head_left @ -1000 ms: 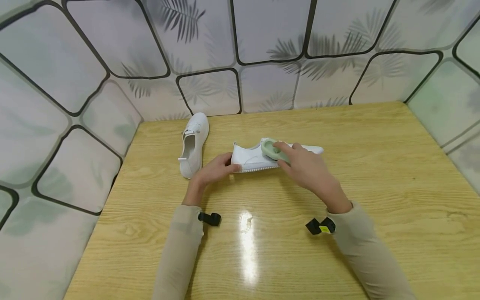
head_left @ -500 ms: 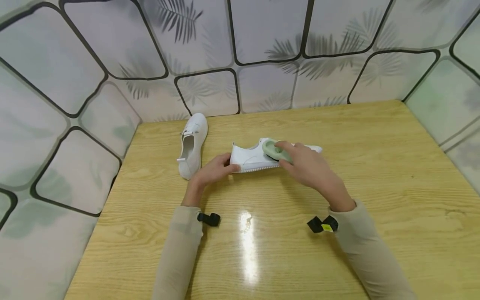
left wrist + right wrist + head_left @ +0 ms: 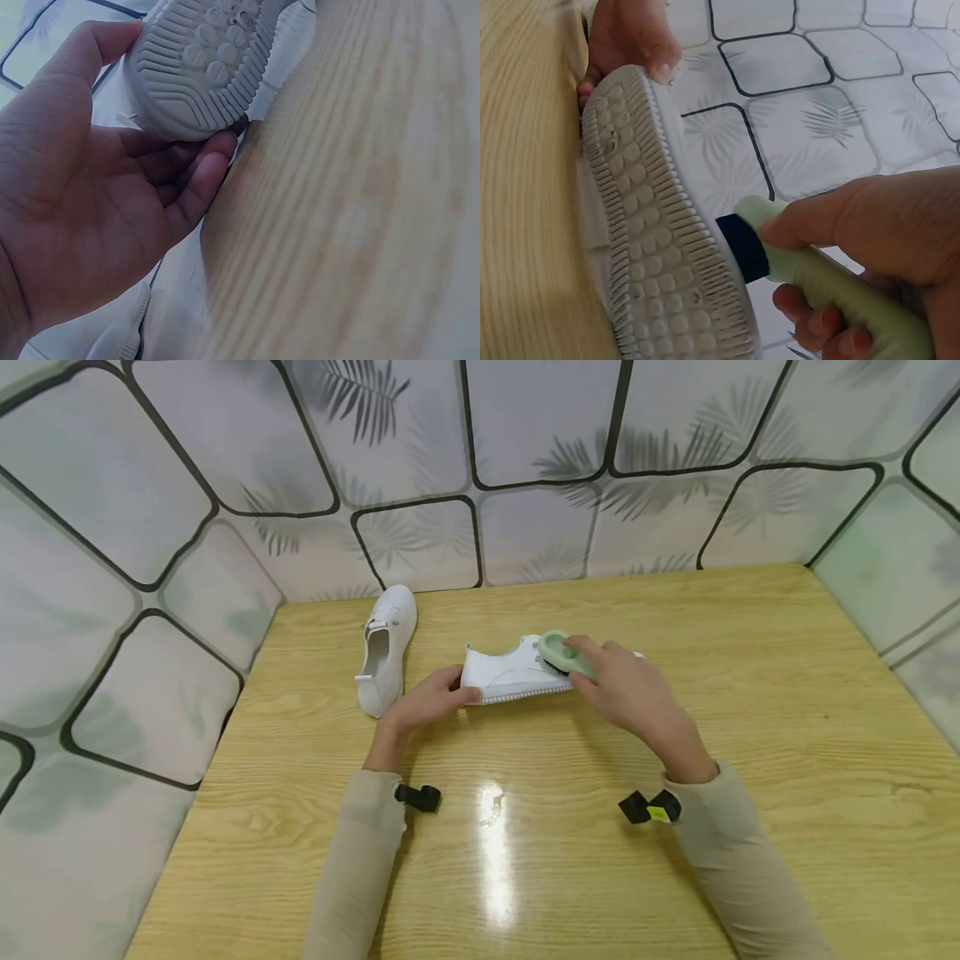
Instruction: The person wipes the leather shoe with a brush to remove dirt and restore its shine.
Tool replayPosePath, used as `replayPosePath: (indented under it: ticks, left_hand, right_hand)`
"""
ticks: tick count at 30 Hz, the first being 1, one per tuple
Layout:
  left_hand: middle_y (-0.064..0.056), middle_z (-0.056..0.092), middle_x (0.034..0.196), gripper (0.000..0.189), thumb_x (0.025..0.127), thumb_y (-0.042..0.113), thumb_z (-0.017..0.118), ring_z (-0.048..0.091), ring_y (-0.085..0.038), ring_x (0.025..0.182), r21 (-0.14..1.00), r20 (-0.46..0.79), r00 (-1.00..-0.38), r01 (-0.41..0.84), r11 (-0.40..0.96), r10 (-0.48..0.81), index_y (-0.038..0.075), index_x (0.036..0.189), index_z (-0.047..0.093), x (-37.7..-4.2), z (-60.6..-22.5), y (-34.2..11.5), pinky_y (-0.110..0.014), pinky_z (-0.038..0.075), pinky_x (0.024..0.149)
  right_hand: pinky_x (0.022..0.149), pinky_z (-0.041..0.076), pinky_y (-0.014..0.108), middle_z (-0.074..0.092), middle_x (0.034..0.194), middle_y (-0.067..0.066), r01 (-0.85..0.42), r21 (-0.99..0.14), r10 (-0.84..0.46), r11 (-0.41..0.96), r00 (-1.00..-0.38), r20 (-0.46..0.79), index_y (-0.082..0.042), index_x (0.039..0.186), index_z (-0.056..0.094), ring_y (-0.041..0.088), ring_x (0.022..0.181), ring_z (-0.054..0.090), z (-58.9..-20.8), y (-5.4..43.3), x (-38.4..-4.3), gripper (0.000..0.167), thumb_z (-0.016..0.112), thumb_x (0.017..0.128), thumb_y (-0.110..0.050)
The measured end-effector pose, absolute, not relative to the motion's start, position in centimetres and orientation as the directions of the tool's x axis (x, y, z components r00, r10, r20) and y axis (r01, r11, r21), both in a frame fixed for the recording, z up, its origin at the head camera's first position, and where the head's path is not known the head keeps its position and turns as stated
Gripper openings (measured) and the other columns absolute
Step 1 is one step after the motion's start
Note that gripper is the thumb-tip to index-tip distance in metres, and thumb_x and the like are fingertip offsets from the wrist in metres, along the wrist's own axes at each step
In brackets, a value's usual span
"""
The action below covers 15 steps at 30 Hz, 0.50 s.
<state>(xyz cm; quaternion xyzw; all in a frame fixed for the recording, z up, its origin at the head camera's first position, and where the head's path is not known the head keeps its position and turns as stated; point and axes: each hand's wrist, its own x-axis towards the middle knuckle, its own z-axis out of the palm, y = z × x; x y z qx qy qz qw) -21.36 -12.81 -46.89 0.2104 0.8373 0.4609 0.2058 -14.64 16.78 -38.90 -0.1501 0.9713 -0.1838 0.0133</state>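
Observation:
A white shoe lies tipped on its side on the table, its ribbed sole facing the person and its heel to the left. My left hand grips the heel, the thumb on one edge and the fingers curled at the other. In my right hand is a pale green brush, gripped by its handle. The brush's dark bristles touch the shoe's upper near the laces. The toe is mostly hidden behind the right hand.
A second white shoe stands upright to the left, toe toward the back wall, close to the left hand. The wooden table meets patterned walls at the back and sides.
My right hand and the brush have moved a little to the right along the shoe, toward its toe. The left hand and both shoes stay in place.

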Motion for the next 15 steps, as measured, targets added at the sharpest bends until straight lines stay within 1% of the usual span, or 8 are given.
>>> replayPosePath:
  ticks: [4, 7, 11, 15]
  left_hand:
    - [-0.011, 0.061, 0.125, 0.047, 0.097, 0.032, 0.056, 0.054, -0.021, 0.108, 0.848, -0.161, -0.830, 0.161, 0.505, 0.534, 0.005, 0.135, 0.053, -21.34, -46.82, -12.78, -0.040, 0.043, 0.098]
    - [-0.010, 0.061, 0.124, 0.045, 0.097, 0.031, 0.056, 0.054, -0.021, 0.108, 0.853, -0.161, -0.826, 0.159, 0.498, 0.540, 0.005, 0.134, 0.053, -21.39, -46.88, -12.77, -0.039, 0.044, 0.097]
    - [-0.010, 0.061, 0.124, 0.044, 0.097, 0.031, 0.057, 0.054, -0.021, 0.108, 0.859, -0.159, -0.827, 0.153, 0.489, 0.539, 0.006, 0.133, 0.054, -21.48, -46.91, -12.75, -0.039, 0.043, 0.096]
    - [-0.011, 0.061, 0.123, 0.044, 0.097, 0.031, 0.056, 0.054, -0.022, 0.106, 0.857, -0.162, -0.828, 0.152, 0.492, 0.537, 0.004, 0.133, 0.054, -21.47, -46.86, -12.72, -0.039, 0.043, 0.095]
  right_hand:
    - [0.054, 0.042, 0.037, 0.061, 0.115, 0.022, -0.292, -0.382, -0.311, 0.877, -0.950, 0.013, -0.021, 0.150, 0.041, 0.028, 0.080, 0.057, -38.97, 16.73, -14.70, 0.052, 0.055, 0.102, -0.030]
    - [0.055, 0.041, 0.036, 0.061, 0.115, 0.022, -0.313, -0.396, -0.341, 0.863, -0.940, 0.002, -0.019, 0.150, 0.042, 0.027, 0.082, 0.057, -38.77, 16.83, -14.70, 0.051, 0.056, 0.101, -0.029]
    - [0.054, 0.039, 0.035, 0.061, 0.111, 0.022, -0.293, -0.392, -0.314, 0.872, -0.949, 0.009, -0.016, 0.149, 0.043, 0.028, 0.078, 0.054, -38.33, 17.29, -14.71, 0.051, 0.056, 0.101, -0.026]
    - [0.055, 0.041, 0.036, 0.060, 0.116, 0.023, -0.280, -0.401, -0.303, 0.872, -0.953, 0.008, -0.019, 0.150, 0.041, 0.028, 0.081, 0.055, -38.50, 17.29, -14.89, 0.051, 0.054, 0.102, -0.028]
